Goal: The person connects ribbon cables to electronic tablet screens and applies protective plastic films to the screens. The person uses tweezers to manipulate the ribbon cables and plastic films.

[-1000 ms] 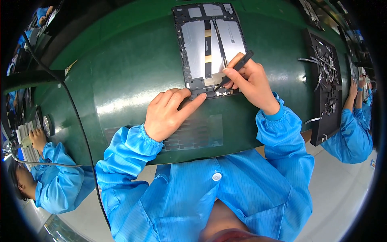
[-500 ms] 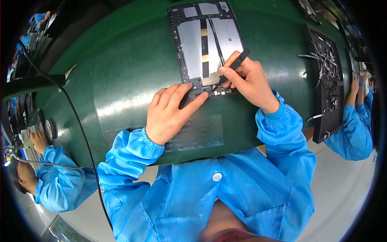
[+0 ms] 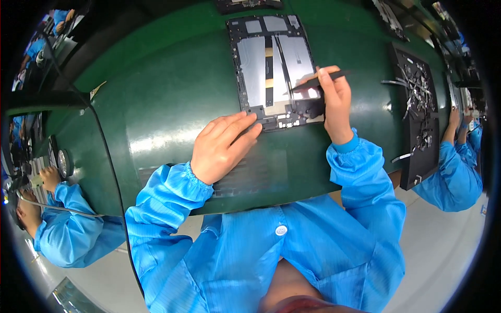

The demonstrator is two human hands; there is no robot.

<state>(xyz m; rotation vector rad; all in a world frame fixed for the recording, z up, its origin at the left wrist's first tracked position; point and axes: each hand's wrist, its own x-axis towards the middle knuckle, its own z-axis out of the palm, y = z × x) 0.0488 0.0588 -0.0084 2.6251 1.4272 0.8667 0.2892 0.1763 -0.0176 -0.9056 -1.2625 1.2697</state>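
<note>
A tablet chassis (image 3: 252,73), black-framed with silver panels, lies in front of me with a dark flat cable (image 3: 269,70) running down its middle. My left hand (image 3: 222,143) rests with fingers stretched out on its lower left corner. Black tweezers (image 3: 312,83) are pinched in my right hand (image 3: 336,104), above the chassis's right side. Their tips point left, close to a thin black strip (image 3: 284,65) on the right silver panel; whether they touch it I cannot tell. Small boards and connectors (image 3: 286,124) show along the near edge.
On the right stands a black tray (image 3: 417,148) of loose strips and small parts. Another dark device (image 3: 249,4) lies at the far edge. A black cable (image 3: 110,177) hangs at the left. Co-workers in blue sleeves (image 3: 78,229) work on both sides of the green table (image 3: 172,88).
My right hand has moved up and right from the near edge, and the tweezers have swung from pointing down to pointing left. My left hand stays at the corner, its thumb drawn back slightly.
</note>
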